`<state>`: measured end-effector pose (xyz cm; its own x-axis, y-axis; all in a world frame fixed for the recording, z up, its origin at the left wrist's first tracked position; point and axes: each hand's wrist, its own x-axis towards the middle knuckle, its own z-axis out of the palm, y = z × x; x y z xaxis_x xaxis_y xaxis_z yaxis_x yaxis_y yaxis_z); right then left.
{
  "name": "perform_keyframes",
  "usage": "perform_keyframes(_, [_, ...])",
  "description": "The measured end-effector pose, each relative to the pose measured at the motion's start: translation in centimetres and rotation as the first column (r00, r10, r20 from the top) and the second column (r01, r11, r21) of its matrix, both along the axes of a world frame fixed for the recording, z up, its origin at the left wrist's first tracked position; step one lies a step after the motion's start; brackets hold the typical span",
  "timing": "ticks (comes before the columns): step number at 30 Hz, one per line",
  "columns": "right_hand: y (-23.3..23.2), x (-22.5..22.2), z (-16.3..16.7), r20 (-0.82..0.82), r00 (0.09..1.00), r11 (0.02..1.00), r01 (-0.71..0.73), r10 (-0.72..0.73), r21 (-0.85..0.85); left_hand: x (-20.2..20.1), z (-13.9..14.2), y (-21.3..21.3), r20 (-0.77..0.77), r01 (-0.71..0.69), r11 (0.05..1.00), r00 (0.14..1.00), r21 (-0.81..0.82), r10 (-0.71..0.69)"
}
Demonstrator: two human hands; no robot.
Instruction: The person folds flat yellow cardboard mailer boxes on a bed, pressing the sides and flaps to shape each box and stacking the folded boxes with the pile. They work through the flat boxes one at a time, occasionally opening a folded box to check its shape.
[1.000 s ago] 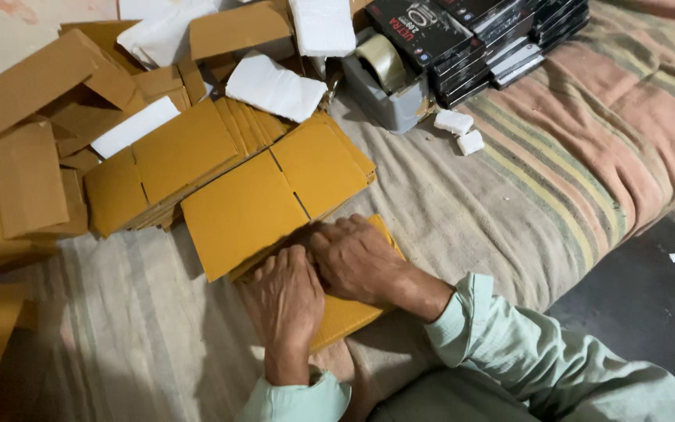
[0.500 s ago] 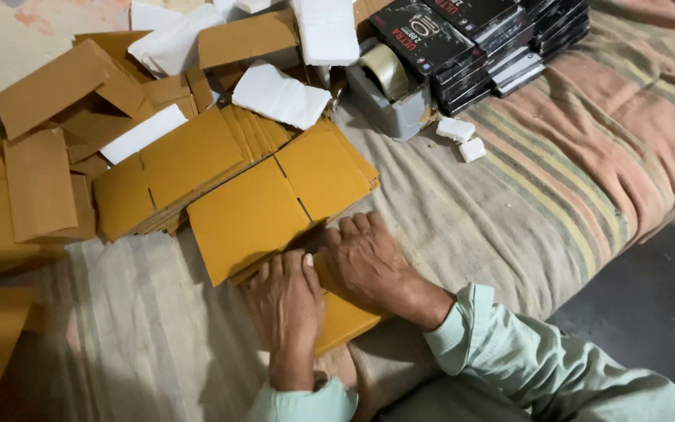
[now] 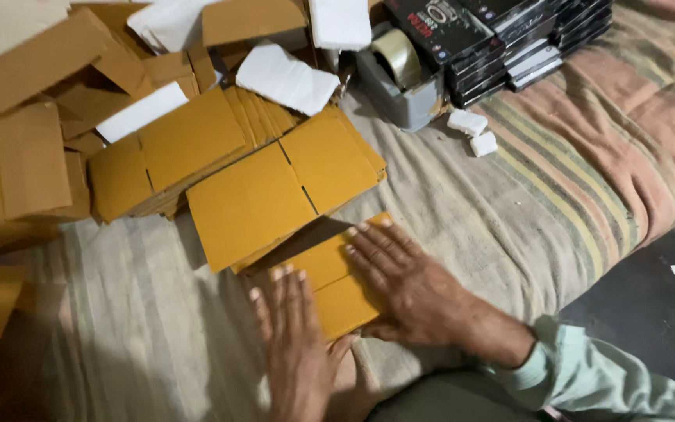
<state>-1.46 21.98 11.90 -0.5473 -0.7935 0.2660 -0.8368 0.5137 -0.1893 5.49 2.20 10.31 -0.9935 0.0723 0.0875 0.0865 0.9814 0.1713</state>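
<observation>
Both hands are lying flat, fingers spread and clamped on nothing. The left hand (image 3: 298, 344) is pressing palm-down with its fingertips on the near left edge of a flat cardboard piece (image 3: 336, 283), while the right hand (image 3: 408, 285) is resting across the right part of the same piece, fingers stretched toward its far end. Neither hand is curling around anything; they are only bearing down on it.

The cardboard piece is a smooth, mustard-yellow folded blank, roughly rectangular, lying flat on the striped cloth (image 3: 556, 195) at the near centre of the scene. Its long axis is running diagonally, from near left up to far right, with its far corner pointing toward the grey tape dispenser (image 3: 400, 74). Its far left edge is sitting just beside, and partly under, a fanned stack of similar yellow blanks (image 3: 275, 180).

Farther left, brown cardboard boxes (image 3: 33, 156) are lying in a loose heap with white paper sheets (image 3: 287, 76) among them. At the far right, black flat boxes (image 3: 501, 35) are sitting stacked, and two small white blocks (image 3: 474, 131) are lying on the cloth near the dispenser. A pale green sleeve (image 3: 595, 375) is covering the right forearm.
</observation>
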Motion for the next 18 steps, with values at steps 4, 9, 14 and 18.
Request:
perform_keyframes(4, [-2.6,1.5,-1.0,-0.206,0.975,0.993,0.101,-0.088,0.056,-0.5,-0.7,2.6,-0.001,0.024,0.992,1.000,-0.120,-0.025])
perform_keyframes(9, [1.3,-0.9,-3.0,-0.308,0.944,0.983,0.156,-0.120,0.094,-0.1,-0.6,0.2,-0.033,-0.086,0.995,0.996,0.047,0.088])
perform_keyframes(14, [1.7,-0.4,-3.2,-0.314,0.926,0.970,0.237,-0.207,0.059,0.2,-0.2,0.1,-0.015,-0.182,0.983,0.983,-0.034,0.182])
perform_keyframes(18, [-2.4,2.2,-3.0,-0.267,0.951,0.987,0.137,-0.154,-0.082,-0.5,-1.3,2.7,-0.021,-0.064,0.993,0.998,-0.098,0.062])
